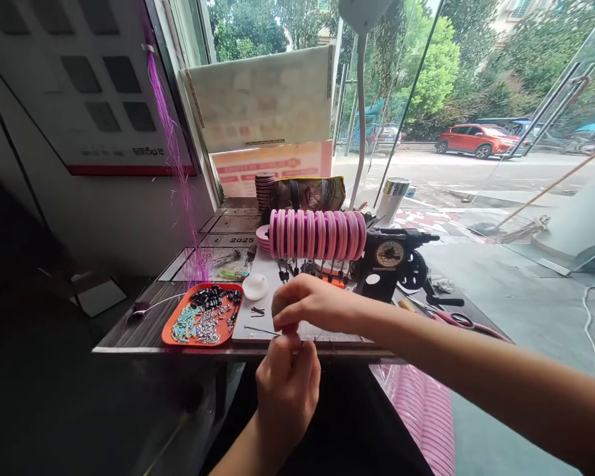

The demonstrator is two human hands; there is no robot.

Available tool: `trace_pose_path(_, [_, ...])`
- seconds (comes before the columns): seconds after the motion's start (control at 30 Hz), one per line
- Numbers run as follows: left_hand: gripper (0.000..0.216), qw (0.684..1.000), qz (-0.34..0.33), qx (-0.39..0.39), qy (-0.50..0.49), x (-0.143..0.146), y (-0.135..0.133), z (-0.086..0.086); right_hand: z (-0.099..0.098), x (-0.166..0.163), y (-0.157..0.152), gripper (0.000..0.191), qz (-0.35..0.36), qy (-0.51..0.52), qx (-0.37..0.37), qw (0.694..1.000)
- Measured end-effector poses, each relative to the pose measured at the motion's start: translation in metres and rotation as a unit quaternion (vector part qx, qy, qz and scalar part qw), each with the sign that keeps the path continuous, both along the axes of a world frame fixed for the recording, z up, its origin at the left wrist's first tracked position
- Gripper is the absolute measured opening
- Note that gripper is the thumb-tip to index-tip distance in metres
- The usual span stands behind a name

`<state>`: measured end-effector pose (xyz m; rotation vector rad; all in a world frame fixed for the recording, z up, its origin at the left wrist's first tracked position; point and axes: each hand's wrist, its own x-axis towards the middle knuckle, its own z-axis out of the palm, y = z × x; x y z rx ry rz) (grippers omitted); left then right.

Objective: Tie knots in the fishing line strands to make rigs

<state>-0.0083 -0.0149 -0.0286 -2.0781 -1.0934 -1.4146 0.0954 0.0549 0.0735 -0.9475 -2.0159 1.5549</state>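
My left hand (pixel 288 380) is closed in a fist at the front edge of the table. Just above it, my right hand (pixel 310 305) reaches across from the right with its fingers bent down and pinched against the left fingertips. Whatever lies between them is too small or hidden to make out. A thin dark rod (pixel 260 330) lies on the white board (pixel 248 336) beside the hands. Behind them, a row of pink spools (pixel 317 235) sits on a black hand-crank machine (pixel 391 258), with small dark pieces hanging below.
Left of the board stands an orange tray (pixel 166 334) of small black, teal and silver parts. A white round dish (pixel 255 287) is near it. Scissors (pixel 461 320) lie at the right. Purple strands (pixel 171 139) hang at the left. Wrapped pink spools (pixel 426 410) are below the table.
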Motion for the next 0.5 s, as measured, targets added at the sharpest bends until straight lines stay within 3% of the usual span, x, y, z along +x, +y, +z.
trace_pose_path(0.07, [0.021,0.999,-0.033,-0.024,0.013,-0.003,0.001,0.004,-0.003,-0.007,0.008,0.014,0.016,-0.02,0.001,1.0])
trace_pose_path(0.13, [0.022,0.987,-0.086,-0.129,-0.034,-0.004,0.0,0.007,-0.007,-0.002,0.0,0.013,0.011,-0.022,0.021,0.999])
trace_pose_path(0.17, [0.021,0.966,-0.115,-0.21,-0.094,-0.003,-0.001,0.009,-0.009,0.005,-0.009,0.01,-0.001,-0.015,0.048,0.999])
trace_pose_path(0.2, [0.018,0.92,-0.145,-0.313,-0.187,-0.002,-0.001,0.01,-0.011,0.015,-0.02,0.008,-0.023,-0.006,0.089,0.996])
trace_pose_path(0.23, [0.014,0.841,-0.174,-0.419,-0.294,-0.001,-0.001,0.011,-0.014,0.027,-0.032,0.007,-0.052,0.006,0.138,0.989])
trace_pose_path(0.3, [0.01,0.631,-0.221,-0.577,-0.468,0.001,0.002,0.012,-0.025,0.051,-0.055,0.009,-0.147,0.005,0.308,0.94])
trace_pose_path(0.33, [0.008,0.54,-0.234,-0.622,-0.516,0.001,0.003,0.012,-0.033,0.061,-0.064,0.011,-0.183,-0.013,0.345,0.921])
trace_pose_path(0.37, [0.006,0.477,-0.241,-0.648,-0.542,0.002,0.005,0.013,-0.042,0.069,-0.072,0.013,-0.204,-0.031,0.356,0.911])
trace_pose_path(0.4, [0.005,0.446,-0.242,-0.66,-0.554,0.002,0.006,0.013,-0.052,0.073,-0.078,0.015,-0.211,-0.049,0.342,0.914])
trace_pose_path(0.5, [0.009,0.401,-0.236,-0.667,-0.582,0.003,0.008,0.013,-0.08,0.069,-0.088,0.014,-0.224,-0.062,0.238,0.943])
